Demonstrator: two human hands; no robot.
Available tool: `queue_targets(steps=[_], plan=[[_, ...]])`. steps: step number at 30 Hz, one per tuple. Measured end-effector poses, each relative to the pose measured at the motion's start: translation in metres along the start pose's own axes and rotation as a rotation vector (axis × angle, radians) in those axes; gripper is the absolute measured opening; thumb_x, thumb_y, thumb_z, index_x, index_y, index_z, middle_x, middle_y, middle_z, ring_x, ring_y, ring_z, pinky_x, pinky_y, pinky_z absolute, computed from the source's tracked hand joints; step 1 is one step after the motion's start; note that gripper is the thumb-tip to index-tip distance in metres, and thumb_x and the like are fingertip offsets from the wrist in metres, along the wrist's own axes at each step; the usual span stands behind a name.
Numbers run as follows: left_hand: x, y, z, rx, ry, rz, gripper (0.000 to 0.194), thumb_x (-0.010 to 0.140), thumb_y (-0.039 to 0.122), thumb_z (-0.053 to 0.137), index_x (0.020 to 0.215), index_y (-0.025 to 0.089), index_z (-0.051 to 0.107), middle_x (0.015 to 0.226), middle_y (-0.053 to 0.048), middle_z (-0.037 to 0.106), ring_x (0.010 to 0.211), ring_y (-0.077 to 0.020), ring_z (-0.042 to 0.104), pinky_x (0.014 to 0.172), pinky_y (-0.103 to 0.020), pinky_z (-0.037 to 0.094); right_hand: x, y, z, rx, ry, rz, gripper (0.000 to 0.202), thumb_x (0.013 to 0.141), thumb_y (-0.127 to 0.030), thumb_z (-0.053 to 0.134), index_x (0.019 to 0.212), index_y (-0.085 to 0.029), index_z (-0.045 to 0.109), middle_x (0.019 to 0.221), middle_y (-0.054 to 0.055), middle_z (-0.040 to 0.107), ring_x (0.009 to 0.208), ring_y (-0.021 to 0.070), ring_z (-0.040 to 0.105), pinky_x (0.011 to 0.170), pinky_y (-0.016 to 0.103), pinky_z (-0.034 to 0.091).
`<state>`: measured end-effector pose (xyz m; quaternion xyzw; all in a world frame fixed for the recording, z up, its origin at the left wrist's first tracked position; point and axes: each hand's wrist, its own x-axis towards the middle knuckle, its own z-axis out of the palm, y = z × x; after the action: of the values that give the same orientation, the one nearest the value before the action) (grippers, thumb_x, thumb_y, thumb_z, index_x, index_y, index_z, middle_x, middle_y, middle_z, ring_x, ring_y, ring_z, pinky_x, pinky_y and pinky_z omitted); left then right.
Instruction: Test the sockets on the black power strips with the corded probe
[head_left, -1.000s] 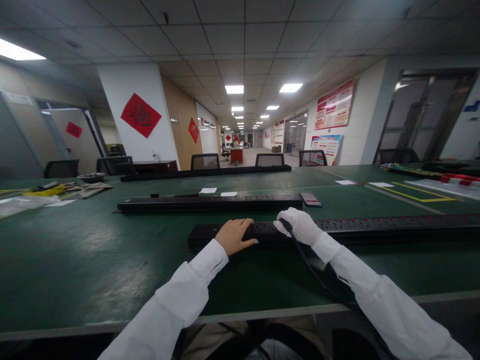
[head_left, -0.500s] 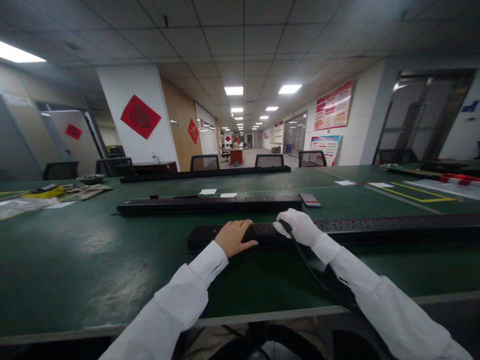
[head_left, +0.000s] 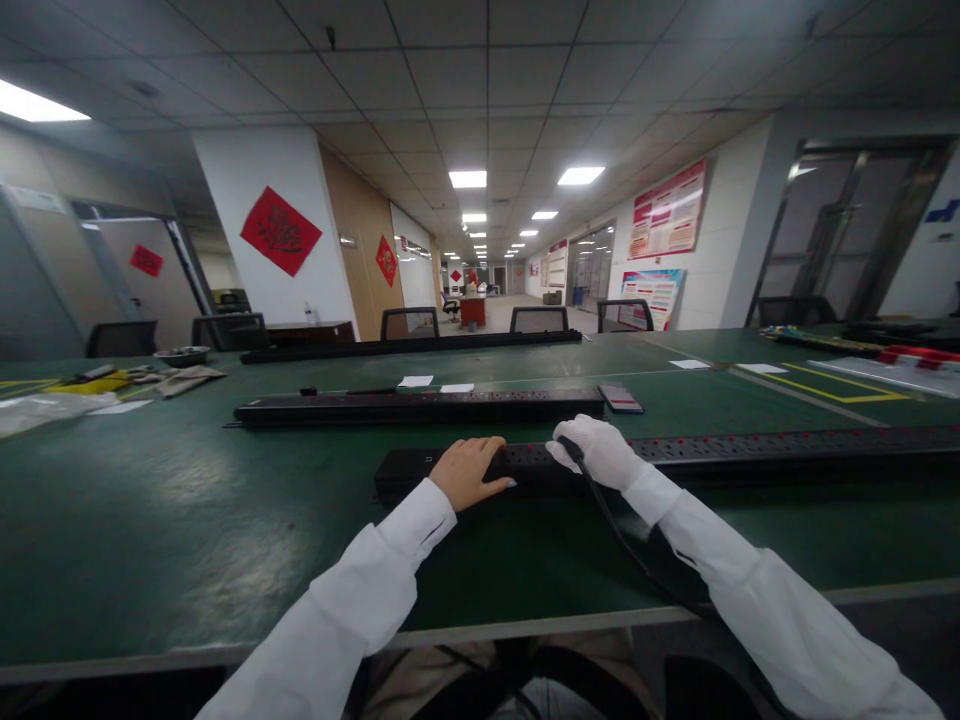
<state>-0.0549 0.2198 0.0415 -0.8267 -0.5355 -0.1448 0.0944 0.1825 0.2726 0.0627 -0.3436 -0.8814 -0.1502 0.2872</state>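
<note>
Two hands, both mine, reach out over a green worktable (head_left: 187, 550) to a long black power strip (head_left: 787, 455) lying crosswise in front of me. The strip begins near the middle of the table and runs on past the right edge of view, its row of sockets and small red dots showing along the top.

My right hand (head_left: 600, 455), in a white glove, is closed around a black plug (head_left: 571, 449) held at the strip's socket face; whether its pins are seated I cannot tell, as the glove hides them. A black cord (head_left: 619, 535) drops from the plug toward me and passes beneath my right forearm near the table edge.

What could go wrong, as I judge it: a tug on that cord, or my forearm catching it, might tilt the plug and strain its pins. A sideways push might also slide the strip if my other hand bears on it too lightly.

My left hand (head_left: 470, 474), bare, lies over the strip near its left end, palm down, fingers bent across the top and thumb stretched along the near side. Something dark shows between thumb and fingers; I cannot tell whether I grip it or simply press on the strip. Both arms, in white sleeves, come up from the lower corners and angle inward, leaving my hands near each other but apart.
</note>
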Motion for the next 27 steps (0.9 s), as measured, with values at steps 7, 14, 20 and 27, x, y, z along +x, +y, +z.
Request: queue_targets(steps=[7,14,20,27], plan=[[-0.0001,0.0008,0.0,0.009,-0.001,-0.005,0.053,0.076,0.057,0.046,0.115,0.022,0.04,0.107,-0.006,0.056,0.097,-0.023,0.053,0.084,-0.036,0.039,0.0002,0.0,-0.0001,-0.003,0.0,-0.012,0.027,0.082,-0.036,0.042,0.072,-0.018,0.058,0.067,0.003,0.054,0.062,0.0106,0.046,0.06,0.021,0.032],[-0.0003,0.0005,0.0003,0.002,-0.001,-0.002,0.053,0.076,0.057,0.045,0.116,0.022,0.039,0.109,-0.006,0.055,0.097,-0.0228,0.053,0.084,-0.037,0.04,0.0,0.0014,-0.0007,-0.018,-0.023,-0.021,0.028,0.083,-0.038,0.04,0.074,-0.018,0.058,0.068,0.003,0.053,0.062,0.0107,0.046,0.06,0.021,0.032],[-0.0008,-0.0003,0.0009,-0.002,0.001,-0.006,0.055,0.076,0.058,0.045,0.117,0.022,0.039,0.11,-0.007,0.055,0.098,-0.0234,0.053,0.085,-0.038,0.04,-0.0002,0.0007,0.0009,-0.018,-0.001,-0.002,0.03,0.083,-0.038,0.04,0.071,-0.018,0.058,0.067,0.003,0.053,0.061,0.0104,0.045,0.06,0.021,0.032],[-0.0003,0.0006,0.0001,-0.004,-0.006,-0.004,0.054,0.076,0.057,0.046,0.117,0.022,0.039,0.11,-0.007,0.055,0.098,-0.0229,0.053,0.085,-0.037,0.039,-0.0004,0.0002,0.0006,-0.005,-0.001,-0.002,0.028,0.083,-0.038,0.042,0.072,-0.018,0.058,0.068,0.003,0.054,0.062,0.0106,0.046,0.06,0.021,0.032]])
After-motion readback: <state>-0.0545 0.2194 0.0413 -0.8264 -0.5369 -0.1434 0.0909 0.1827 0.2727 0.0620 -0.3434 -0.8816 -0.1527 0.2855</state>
